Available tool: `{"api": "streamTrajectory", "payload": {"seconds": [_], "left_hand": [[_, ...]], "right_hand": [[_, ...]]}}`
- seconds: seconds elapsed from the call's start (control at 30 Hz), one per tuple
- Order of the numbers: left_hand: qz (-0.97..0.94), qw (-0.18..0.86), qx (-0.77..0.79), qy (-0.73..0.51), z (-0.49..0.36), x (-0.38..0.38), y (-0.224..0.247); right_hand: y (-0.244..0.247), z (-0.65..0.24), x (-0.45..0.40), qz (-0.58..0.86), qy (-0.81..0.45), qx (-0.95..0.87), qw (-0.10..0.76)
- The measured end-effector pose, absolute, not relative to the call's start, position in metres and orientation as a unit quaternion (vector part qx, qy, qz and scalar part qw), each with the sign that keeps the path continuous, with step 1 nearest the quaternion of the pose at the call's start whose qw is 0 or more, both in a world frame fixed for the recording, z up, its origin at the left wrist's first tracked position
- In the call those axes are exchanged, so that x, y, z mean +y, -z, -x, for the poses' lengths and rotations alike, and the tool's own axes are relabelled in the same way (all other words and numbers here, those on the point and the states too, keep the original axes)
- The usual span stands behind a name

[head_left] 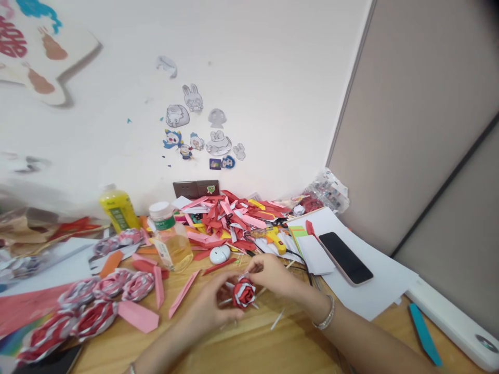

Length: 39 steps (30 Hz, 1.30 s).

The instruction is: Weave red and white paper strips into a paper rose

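A small red and white paper rose (pixel 244 292) is between my two hands, above the wooden table (pixel 230 350). My left hand (pixel 212 304) curls round its left side, with thumb and fingers on it. At the rose's upper right edge, my right hand (pixel 268 272) pinches with thumb and fingertips. Thin white strips stick out around the rose. A white sliver (pixel 277 319) lies on the table to the right of it. Behind my hands sits a white earphone case (pixel 220 254).
Folded red and pink paper pieces (pixel 230 218) are heaped by the wall. Two bottles (pixel 119 208) (pixel 171 239) stand left of them. Twisted paper coils (pixel 95 318) lie left. A yellow glue gun (pixel 276 240), a phone (pixel 346 258) and a teal tool (pixel 424 335) are right.
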State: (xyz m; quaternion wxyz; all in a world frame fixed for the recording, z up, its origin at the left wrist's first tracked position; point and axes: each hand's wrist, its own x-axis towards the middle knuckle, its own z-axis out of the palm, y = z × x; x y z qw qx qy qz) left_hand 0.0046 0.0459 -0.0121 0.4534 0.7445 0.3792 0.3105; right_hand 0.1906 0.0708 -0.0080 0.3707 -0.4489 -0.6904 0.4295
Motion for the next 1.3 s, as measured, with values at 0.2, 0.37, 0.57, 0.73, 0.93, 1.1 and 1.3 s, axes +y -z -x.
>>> {"api": "streamTrajectory", "payload": {"seconds": [0.2,0.37,0.57,0.73,0.93,1.1,1.3], "left_hand": [[-0.853,0.104,0.419,-0.294,-0.003,0.044,0.021],[-0.879,0.018,0.387,-0.278,0.002,0.051,0.030],[-0.887,0.009,0.387,-0.252,0.000,0.050,0.029],[-0.883,0.009,0.400,-0.247,-0.002,0.046,0.023],[-0.878,0.025,0.405,-0.255,-0.003,0.044,0.022],[-0.852,0.046,0.433,-0.292,-0.001,0.046,0.025],[-0.853,0.054,0.425,-0.298,-0.003,0.045,0.027]], "right_hand": [[0.013,-0.186,0.071,0.454,-0.430,-0.681,0.380],[0.015,-0.188,0.071,0.428,-0.426,-0.698,0.383],[0.023,-0.182,0.065,0.453,-0.423,-0.662,0.421],[0.026,-0.174,0.056,0.424,-0.346,-0.689,0.475],[0.035,-0.171,0.055,0.416,-0.381,-0.664,0.491],[0.038,-0.170,0.056,0.426,-0.398,-0.633,0.509],[0.039,-0.169,0.056,0.445,-0.412,-0.600,0.522]]}}
